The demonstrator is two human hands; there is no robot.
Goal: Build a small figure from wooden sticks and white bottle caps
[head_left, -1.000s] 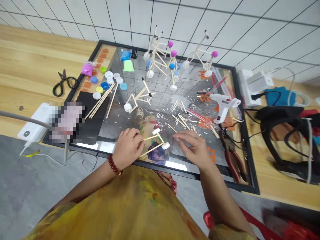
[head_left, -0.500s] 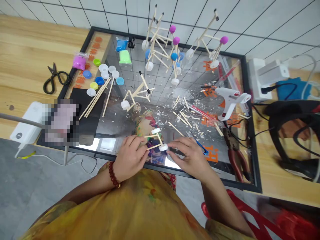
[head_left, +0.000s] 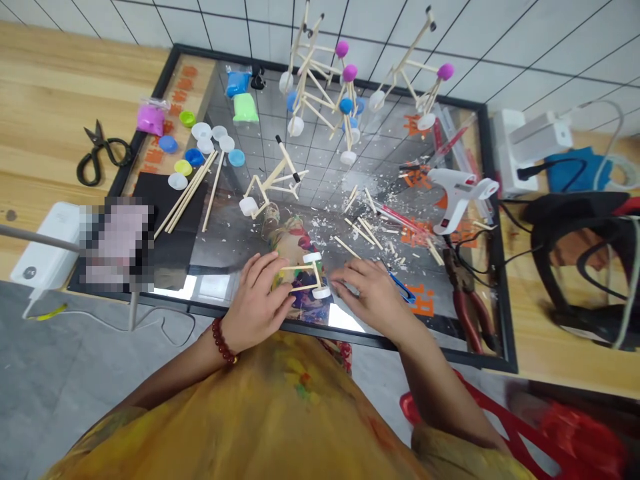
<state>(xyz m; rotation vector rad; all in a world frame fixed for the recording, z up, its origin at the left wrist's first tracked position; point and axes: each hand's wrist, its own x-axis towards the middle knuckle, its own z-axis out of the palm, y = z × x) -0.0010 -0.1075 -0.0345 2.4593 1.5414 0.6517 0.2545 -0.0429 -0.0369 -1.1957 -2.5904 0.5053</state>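
My left hand (head_left: pixel 260 300), with a bead bracelet at the wrist, is closed on the stick ends of a small wooden stick frame (head_left: pixel 317 275). A white bottle cap (head_left: pixel 313 257) sits at the frame's far corner and another white cap (head_left: pixel 321 293) at its near corner. Just right of the near cap is my right hand (head_left: pixel 367 293), its fingers loosely bent and apart with nothing in them; a narrow gap shows between it and the cap. Beyond both hands stands a separate stick figure (head_left: pixel 273 181) with a white cap and black-wrapped ends.
Several taller stick figures (head_left: pixel 320 93) with caps and coloured balls stand by the tiled wall. A white glue gun (head_left: pixel 457 193), pliers (head_left: pixel 470 300) and stick scraps (head_left: pixel 365 230) lie right. Loose caps (head_left: pixel 201 131), long sticks (head_left: pixel 193 193) and black scissors (head_left: pixel 97 153) lie left.
The stick frame has turned slightly, its cross stick now more upright in view. My right hand has drawn back a little from the near cap. The view has shifted slightly.
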